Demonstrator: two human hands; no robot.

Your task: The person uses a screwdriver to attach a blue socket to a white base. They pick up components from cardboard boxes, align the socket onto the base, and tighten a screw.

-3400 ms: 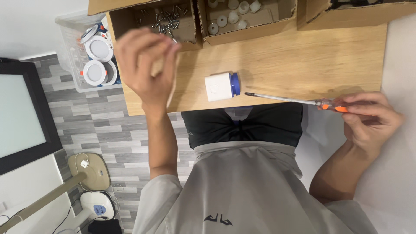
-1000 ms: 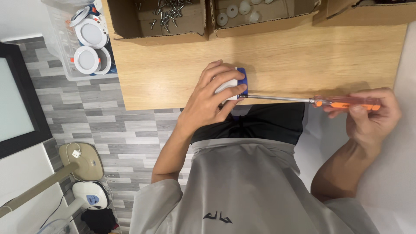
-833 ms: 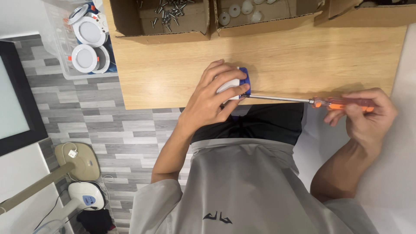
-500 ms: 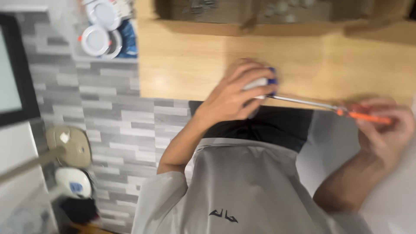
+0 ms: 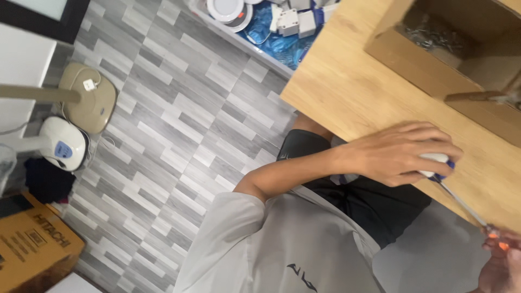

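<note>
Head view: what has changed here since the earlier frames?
About three seconds ago the left hand was raised over the wooden table; it then came down and closed over the small white and blue part, which it holds now. The camera has since swung left, showing more grey floor. Unchanged: the right hand keeps hold of the orange-handled screwdriver, tip at the part.

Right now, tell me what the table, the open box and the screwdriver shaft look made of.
Table: wood or wood-look laminate, matte, with pale grain lines. Box: brown corrugated cardboard, dull, with folded flaps. Screwdriver shaft: metal, thin and grey with a slight shine; its handle by the right hand looks like orange plastic, though blurred.
</note>
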